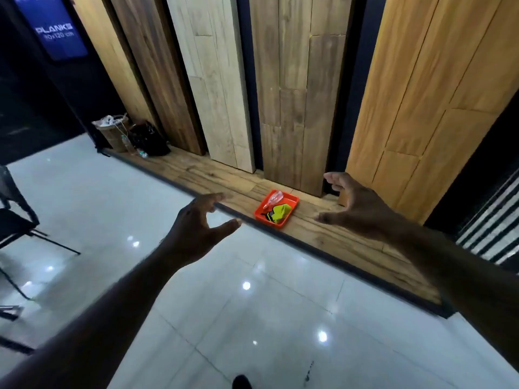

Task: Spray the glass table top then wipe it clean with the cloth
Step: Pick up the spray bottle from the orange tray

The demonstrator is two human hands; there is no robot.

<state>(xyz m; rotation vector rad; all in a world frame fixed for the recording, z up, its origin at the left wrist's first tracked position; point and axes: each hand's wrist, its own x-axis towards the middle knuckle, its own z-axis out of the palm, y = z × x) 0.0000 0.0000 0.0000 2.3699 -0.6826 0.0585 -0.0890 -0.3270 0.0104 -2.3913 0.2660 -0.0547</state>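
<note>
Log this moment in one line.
phase: pre-grasp | left hand: open, empty | right hand: open, empty | orange tray: on wooden ledge, holds spray bottle, yellow cloth

You are facing tall wood-look plank panels (219, 80) that are standing side by side in brown, pale and honey tones, their feet resting on a low wooden platform (323, 237) with a dark front edge. A glossy pale tiled floor (224, 318) is spreading out below you and throwing back bright spots of overhead light. To your left a blue sign (53, 29) reading PLANKS is glowing, a wicker basket (113, 133) and a dark bag (148, 140) are sitting at the platform's far end, and a black chair (16, 223) is standing at the edge.
</note>
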